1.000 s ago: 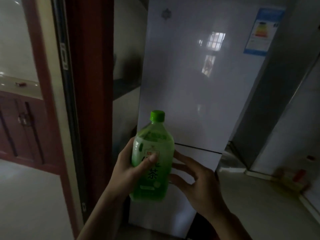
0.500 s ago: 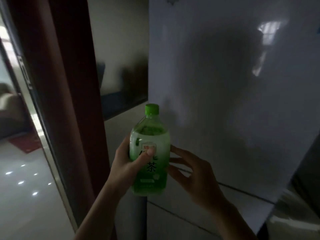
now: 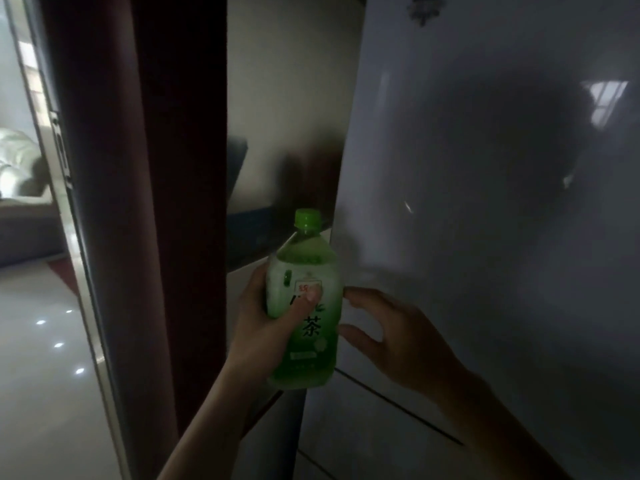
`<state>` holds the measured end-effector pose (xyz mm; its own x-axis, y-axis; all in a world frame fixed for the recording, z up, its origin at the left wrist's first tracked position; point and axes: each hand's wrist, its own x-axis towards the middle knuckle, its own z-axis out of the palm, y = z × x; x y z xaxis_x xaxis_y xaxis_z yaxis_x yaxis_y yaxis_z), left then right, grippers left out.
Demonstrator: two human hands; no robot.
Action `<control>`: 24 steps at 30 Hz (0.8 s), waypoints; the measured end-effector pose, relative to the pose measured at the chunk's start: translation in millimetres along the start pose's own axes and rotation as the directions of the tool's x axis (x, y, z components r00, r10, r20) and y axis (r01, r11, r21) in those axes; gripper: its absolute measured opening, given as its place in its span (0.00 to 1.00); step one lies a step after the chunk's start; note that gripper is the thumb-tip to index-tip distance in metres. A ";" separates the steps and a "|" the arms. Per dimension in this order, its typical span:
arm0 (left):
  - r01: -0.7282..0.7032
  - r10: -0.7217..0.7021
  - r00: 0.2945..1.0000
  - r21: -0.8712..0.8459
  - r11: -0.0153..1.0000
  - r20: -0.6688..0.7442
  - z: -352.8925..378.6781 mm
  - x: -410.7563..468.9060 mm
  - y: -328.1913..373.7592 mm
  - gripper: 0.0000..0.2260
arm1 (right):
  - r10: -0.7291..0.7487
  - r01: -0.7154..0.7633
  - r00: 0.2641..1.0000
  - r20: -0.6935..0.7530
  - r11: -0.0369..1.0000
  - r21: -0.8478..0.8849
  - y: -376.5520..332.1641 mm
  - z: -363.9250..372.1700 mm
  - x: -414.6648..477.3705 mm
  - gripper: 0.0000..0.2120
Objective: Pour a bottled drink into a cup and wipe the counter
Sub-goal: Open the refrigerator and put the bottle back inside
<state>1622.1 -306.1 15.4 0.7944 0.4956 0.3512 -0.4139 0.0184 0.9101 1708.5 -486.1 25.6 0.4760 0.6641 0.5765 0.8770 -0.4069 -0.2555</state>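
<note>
Beside a dark red wooden door frame (image 3: pixel 173 202), the left hand (image 3: pixel 266 327) grips an upright, rounded green plastic bottle (image 3: pixel 311 344), capped, in mid-air, while the right hand (image 3: pixel 398 341) hovers just beside it, fingers loosely spread, before a smooth, glossy white fridge (image 3: pixel 485 202).

**Dim corner by a doorway**

To the right, pale glossy fridge (image 3: pixel 485 202), with a window's reflection (image 3: pixel 607 102) high on its door and a dark seam (image 3: pixel 398 400) low down; beside it, cream wall (image 3: pixel 287 81) in shadow; left of that, dark red door frame (image 3: pixel 156 202) edged by a metal strip (image 3: pixel 86 271); beyond, brighter room with shiny pale floor (image 3: pixel 41 358) catching spots of light, red rug (image 3: pixel 65 275), pale sofa (image 3: pixel 17 161) at the far left.
</note>
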 end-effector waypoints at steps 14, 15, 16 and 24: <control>-0.010 0.014 0.992 0.033 0.999 -0.122 -1.4 69.9 -36.7 0.27 | -0.153 0.386 0.917 0.369 0.577 -0.719 54.7 -7.1 136.0 0.29; -0.014 0.018 0.994 0.037 0.999 -0.111 -1.8 72.1 -38.2 0.28 | -0.138 0.411 0.906 0.401 0.518 -0.750 51.6 -5.1 140.7 0.30; -0.026 0.030 0.995 0.043 0.999 -0.098 -1.8 73.8 -38.8 0.29 | -0.114 0.434 0.894 0.433 0.461 -0.774 49.6 -3.0 144.8 0.33; -0.017 0.017 0.998 -0.006 1.000 -0.053 -5.1 85.8 -41.0 0.30 | 0.071 0.451 0.878 0.474 0.216 -0.866 43.6 15.5 175.3 0.29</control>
<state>1705.0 -259.9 7.2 0.7627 0.5411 0.3543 -0.4299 0.0149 0.9027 1831.2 -377.7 103.5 0.5105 0.8515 0.1197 0.3478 -0.3319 0.8769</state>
